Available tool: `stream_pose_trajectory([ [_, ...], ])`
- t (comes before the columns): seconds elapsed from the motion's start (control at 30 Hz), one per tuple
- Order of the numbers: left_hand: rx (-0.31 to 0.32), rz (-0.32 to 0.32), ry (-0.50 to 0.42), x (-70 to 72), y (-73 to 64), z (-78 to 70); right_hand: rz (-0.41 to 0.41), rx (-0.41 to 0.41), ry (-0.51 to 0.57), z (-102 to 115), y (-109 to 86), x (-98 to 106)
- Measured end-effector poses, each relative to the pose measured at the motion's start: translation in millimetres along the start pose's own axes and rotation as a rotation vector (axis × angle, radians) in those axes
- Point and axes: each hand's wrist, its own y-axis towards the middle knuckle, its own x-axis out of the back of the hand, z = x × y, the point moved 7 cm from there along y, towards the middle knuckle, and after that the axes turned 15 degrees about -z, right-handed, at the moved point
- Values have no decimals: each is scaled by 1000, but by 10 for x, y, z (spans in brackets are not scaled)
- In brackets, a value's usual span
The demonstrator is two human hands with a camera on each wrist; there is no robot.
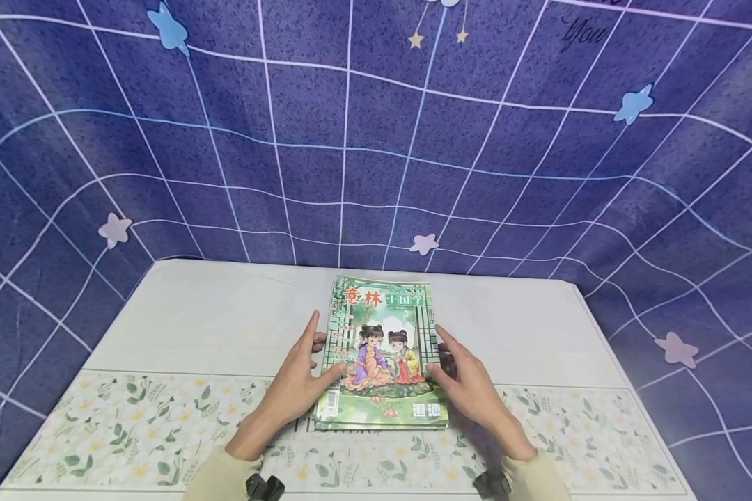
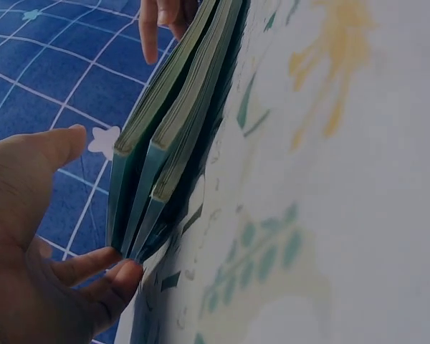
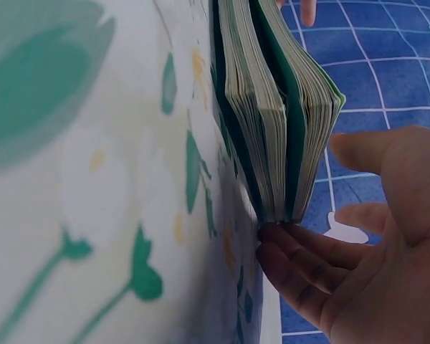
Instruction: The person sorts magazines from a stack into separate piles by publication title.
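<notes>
A stack of magazines (image 1: 385, 362) lies flat on the table, its top cover green with two cartoon figures and red and white lettering. Along the spine side, my left hand (image 1: 297, 379) touches the lower spines (image 2: 140, 193) with its fingertips, the thumb lifted near the cover's edge. My right hand (image 1: 473, 383) is at the opposite side, where its fingertips meet the page edges (image 3: 261, 136) low down; its thumb stands off the stack. In both wrist views, gaps show between the magazines, which are not quite flush. Neither hand is curled round the stack.
The white table (image 1: 225, 313) has a flowered strip (image 1: 163, 424) along its front. Behind and beside it hangs a blue cloth (image 1: 376, 167) with a grid of pale lines and stars. Dark wrist straps (image 1: 264, 486) show at both sleeves.
</notes>
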Motion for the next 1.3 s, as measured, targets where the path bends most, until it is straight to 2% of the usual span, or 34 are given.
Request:
stream_pose_trajectory([
  [0.17,17,-9,-19,-4,1,10,7,-17,13,-15,3,-15],
  [0.6,56,-18,-41,23,4,5,-6,21,12,22,9,-1],
  [0.73,60,-27,-55,39,7,-13,-1,20,40,37,16,4],
  [0.97,87,-18,-138,12,-17,-24,-16,-14,103,57,21,22],
  [1.13,114,-26,-151,-17,-49,-28,-25,-34,158,47,7,8],
  [1.3,113,-42,-151,-37,-77,-39,-28,-54,207,34,-5,-8],
])
